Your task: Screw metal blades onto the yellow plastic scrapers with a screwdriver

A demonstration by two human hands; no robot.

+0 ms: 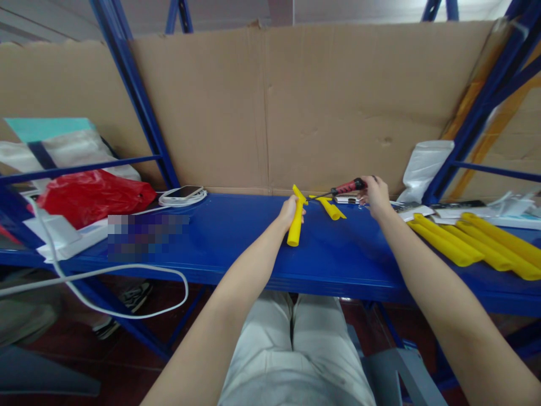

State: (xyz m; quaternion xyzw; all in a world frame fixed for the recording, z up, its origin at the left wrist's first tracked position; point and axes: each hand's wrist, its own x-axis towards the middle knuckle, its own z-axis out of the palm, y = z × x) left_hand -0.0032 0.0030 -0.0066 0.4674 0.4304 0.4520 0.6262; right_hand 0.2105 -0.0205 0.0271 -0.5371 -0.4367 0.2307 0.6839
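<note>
My left hand (289, 212) is closed around a yellow plastic part (295, 226) with a tube-like body and a crosswise top end, held tilted over the blue shelf. My right hand (375, 195) is closed near the end of a screwdriver (347, 187) with a red and black handle. The screwdriver's thin shaft points left, and its tip reaches the upper end of the held yellow part; whether it sits in a screw is too small to tell. Just behind, a second yellow part (332, 211) of similar shape lies on the shelf.
Several long yellow pieces (477, 242) lie at the right. A white pouch (425, 169) leans on the cardboard (203, 113). At the left are a phone (186, 192) on a coiled white cable, a red plastic bag (95, 194) and a hanging white cable (139, 267). Blue posts (143, 113) flank the shelf.
</note>
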